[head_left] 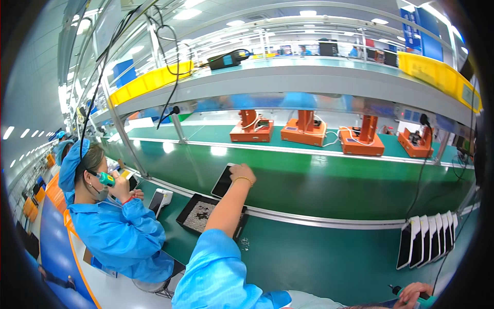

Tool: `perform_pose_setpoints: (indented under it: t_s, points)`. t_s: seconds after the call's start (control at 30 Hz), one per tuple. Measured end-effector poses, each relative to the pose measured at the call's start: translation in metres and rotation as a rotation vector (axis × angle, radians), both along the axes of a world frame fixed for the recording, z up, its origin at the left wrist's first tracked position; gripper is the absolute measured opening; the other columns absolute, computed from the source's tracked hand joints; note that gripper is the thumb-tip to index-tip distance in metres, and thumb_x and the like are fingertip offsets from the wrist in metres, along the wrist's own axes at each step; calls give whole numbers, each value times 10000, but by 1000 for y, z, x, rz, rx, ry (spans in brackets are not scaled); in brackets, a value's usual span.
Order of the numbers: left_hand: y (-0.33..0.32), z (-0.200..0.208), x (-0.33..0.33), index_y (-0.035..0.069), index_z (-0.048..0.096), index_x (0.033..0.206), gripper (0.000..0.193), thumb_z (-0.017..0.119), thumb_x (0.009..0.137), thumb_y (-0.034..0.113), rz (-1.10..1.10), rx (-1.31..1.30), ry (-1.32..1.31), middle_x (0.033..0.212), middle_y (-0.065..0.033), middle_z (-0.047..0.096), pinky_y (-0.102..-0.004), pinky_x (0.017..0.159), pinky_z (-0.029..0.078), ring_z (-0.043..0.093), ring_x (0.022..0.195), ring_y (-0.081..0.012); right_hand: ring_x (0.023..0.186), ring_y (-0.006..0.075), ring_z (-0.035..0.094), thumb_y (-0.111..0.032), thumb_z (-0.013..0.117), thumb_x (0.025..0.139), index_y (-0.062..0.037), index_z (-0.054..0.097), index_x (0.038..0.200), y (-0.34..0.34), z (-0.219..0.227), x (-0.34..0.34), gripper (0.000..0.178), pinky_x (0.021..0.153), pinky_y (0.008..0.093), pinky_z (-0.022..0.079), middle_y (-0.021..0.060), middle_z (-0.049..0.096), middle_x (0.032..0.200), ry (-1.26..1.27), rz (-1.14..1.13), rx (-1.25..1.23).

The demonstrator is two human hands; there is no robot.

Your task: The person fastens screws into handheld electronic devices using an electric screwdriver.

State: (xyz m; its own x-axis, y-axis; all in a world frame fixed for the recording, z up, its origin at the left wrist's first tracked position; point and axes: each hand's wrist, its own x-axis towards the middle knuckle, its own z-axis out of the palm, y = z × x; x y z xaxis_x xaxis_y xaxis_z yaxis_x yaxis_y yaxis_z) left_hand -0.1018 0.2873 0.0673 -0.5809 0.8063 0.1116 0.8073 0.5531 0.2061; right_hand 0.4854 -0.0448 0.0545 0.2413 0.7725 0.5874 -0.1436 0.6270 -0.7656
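- Where to find the dark-screened tablet (pixel 223 181)?
- At the near edge of the green belt (pixel 309 183), just beyond the black tray (pixel 186 208); clamped by its upper right edge in the left hand (pixel 242 174).
- Clamped on what with the right hand (pixel 416 291)?
- On a green screwdriver (pixel 397 290).
- Farther out?
- Past leaning white-edged devices (pixel 427 239), to orange fixtures (pixel 303 134) across the belt.

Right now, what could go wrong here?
The left grip holds the tablet near its upper end, so it might slip and knock the metal rail. The forearm crosses over the black tray; it could brush small pieces inside. The leaning row of devices could topple if bumped.
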Motion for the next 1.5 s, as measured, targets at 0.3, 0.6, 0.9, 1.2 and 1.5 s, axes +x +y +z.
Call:
perform_pose_setpoints:
  t_s: [0.3, 0.6, 0.9, 1.2, 1.5]
  points:
    - [-40, -26, -128, 26, 505, 1332, 961, 897, 532, 389, 87, -198, -252, 1271, -220, 582, -386, 977, 486, 595, 1153, -303, 759, 365, 639, -474, 711, 817, -118, 688, 996, 8, 26, -2, 398, 619, 479, 503, 173, 696, 892, -215, -51, -163]
    - [-95, 39, 46, -75, 593, 1106, 750, 840, 589, 408, -640, 66, -477, 1011, -239, 668, -378, 838, 527, 669, 927, -328, 454, 93, 405, -195, 600, 925, -35, 411, 926, 7, 40, -70, 248, 437, 226, 358, 19, 427, 579, -97, -213, 321]
    - [-249, -13, 225, -117, 288, 1399, 1005, 756, 725, 463, -760, -56, -391, 1124, -286, 508, -417, 874, 510, 587, 1023, -409, 468, 97, 433, -162, 615, 913, -52, 432, 932, -22, 40, -66, 214, 464, 227, 384, 16, 452, 583, -68, -157, 373]
    - [-279, -30, 258, -194, 158, 1411, 1084, 690, 814, 538, -807, -64, -465, 1127, -317, 490, -416, 840, 527, 607, 960, -420, 461, 103, 442, -166, 621, 908, -52, 443, 934, -31, 40, -70, 213, 459, 229, 388, 19, 472, 579, -40, -79, 372]
    - [-294, -34, 158, 48, 652, 993, 235, 606, 896, 256, -605, 267, -188, 976, -162, 656, -435, 748, 541, 646, 875, -343, 454, 103, 441, -188, 624, 911, -54, 440, 929, -14, 40, -76, 228, 442, 227, 375, 13, 465, 567, -50, -159, 409]
